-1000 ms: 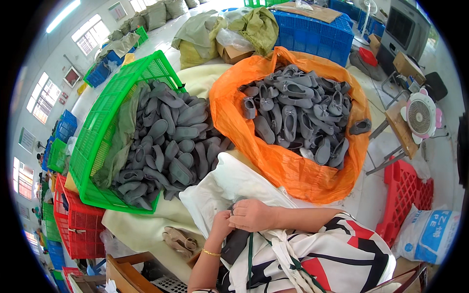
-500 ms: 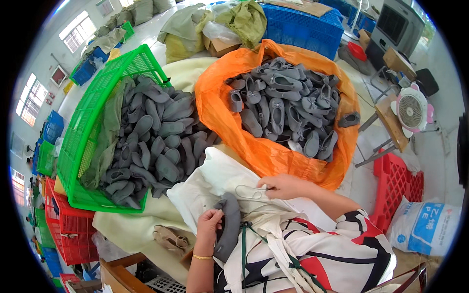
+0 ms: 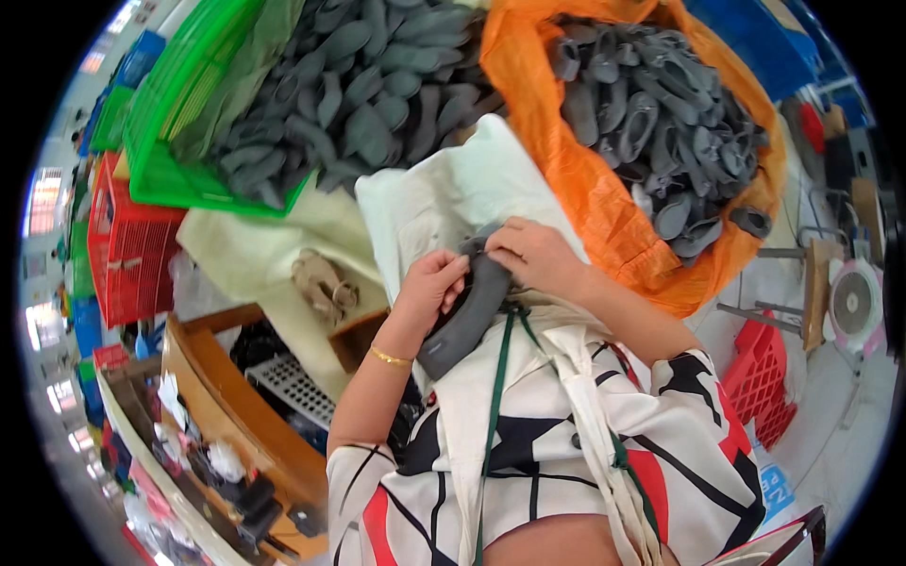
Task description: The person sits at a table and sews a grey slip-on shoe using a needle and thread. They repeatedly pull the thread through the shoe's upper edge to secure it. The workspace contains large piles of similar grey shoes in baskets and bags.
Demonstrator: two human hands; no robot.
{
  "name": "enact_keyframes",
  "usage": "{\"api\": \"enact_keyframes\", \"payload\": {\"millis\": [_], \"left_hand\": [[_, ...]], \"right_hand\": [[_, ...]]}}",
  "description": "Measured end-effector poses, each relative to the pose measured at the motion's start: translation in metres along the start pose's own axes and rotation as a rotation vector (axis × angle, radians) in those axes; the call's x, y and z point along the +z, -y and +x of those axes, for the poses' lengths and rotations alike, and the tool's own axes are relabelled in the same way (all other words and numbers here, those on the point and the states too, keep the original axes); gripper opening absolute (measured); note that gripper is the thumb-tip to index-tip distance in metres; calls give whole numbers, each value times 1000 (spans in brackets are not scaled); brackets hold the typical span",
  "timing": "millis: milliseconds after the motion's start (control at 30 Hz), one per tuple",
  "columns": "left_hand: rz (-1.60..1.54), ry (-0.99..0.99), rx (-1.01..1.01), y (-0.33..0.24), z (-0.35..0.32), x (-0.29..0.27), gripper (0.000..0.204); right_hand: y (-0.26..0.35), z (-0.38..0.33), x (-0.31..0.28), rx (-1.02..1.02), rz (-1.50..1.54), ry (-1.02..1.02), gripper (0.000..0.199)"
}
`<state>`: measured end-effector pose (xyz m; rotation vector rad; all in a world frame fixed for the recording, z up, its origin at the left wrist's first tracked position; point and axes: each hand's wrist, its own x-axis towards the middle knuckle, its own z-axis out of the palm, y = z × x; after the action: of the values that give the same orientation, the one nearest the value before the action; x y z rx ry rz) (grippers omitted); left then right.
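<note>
A grey fabric slip-on shoe lies slanted over my lap, its toe end pointing away from me. My left hand is closed on it, thumb and forefinger pinching the rim of its opening. My right hand meets it at the toe end, fingertips pressed together against the shoe. Whatever is between those fingertips is too small or hidden to make out. Under both hands a white cloth covers my lap and stretches forward. A pale apron with green ties hangs over my patterned top.
A green crate tipped at front left spills grey shoes. An orange sack of finished-looking grey shoes stands front right. Tan sandals, a red crate, a wooden drawer unit and a fan surround me.
My right hand has come left from the white cloth, where a thin pale loop of cord lay by its fingers, to the shoe's toe end. The view has tilted downward.
</note>
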<state>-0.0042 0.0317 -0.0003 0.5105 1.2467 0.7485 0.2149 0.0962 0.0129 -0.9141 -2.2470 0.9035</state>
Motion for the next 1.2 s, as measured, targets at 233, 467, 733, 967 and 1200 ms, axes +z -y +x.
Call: {"api": "enact_keyframes", "payload": {"millis": [233,467,733,967,1200], "left_hand": [[569,-123,551,16,5,2,15],[219,-89,118,-1,14,-4,13],[-6,-10,84,12,14,-12,13],[-219,28,66,21,10,-16,10],[-16,59,106,8,10,-10,12]], "right_hand": [[-1,16,8,-65,-196,121,5],[-4,21,7,-71,-199,197,4],[-14,16,5,724,1098,-6,8],[-197,-65,-96,838,1492,-1047,17],[-266,-143,-159,757,1228,-1610,34]]}}
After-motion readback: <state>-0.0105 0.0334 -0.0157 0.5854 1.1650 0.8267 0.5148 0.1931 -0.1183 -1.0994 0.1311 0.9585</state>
